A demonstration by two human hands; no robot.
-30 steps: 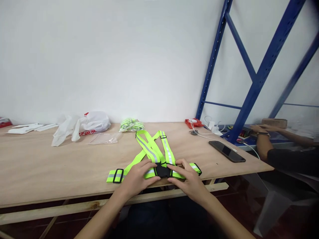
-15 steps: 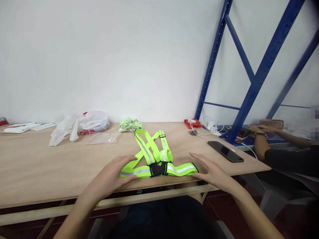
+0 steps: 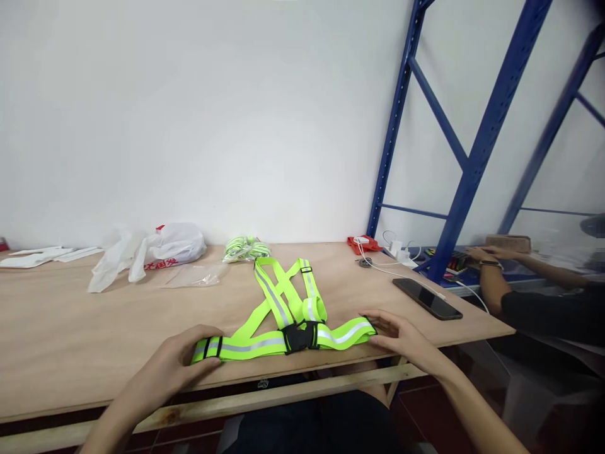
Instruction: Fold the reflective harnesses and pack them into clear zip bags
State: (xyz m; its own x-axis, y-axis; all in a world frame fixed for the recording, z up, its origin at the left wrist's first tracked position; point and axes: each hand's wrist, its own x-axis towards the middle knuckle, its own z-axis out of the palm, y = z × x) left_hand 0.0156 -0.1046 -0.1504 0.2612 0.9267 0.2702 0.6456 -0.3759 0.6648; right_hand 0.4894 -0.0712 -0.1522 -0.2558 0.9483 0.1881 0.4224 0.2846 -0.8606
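A fluorescent yellow-green reflective vest point(image 3: 283, 296) made of elastic straps with silver stripes lies on the table, its shoulder straps crossing toward the wall. A black buckle point(image 3: 301, 337) fastens the waist strap at the front. My left hand point(image 3: 177, 359) is curled round the left end of that waist strap, thumb on the near edge and fingers on the far edge, close to a black slider. At the other end, my right hand point(image 3: 401, 337) has the strap between thumb and fingers. The palm sides of both hands are hidden.
Along the wall lie a packed bundle of similar straps point(image 3: 246, 248), a clear plastic bag point(image 3: 195, 275) and a white carrier bag point(image 3: 172, 244). A phone point(image 3: 426, 297) with a cable sits at right, near blue shelving point(image 3: 466, 170). Beyond it, another person's arm point(image 3: 496, 277) rests.
My left hand has moved left along the waist strap to its end, uncovering the slider. My right hand has closed on the right end. The view has shifted slightly.
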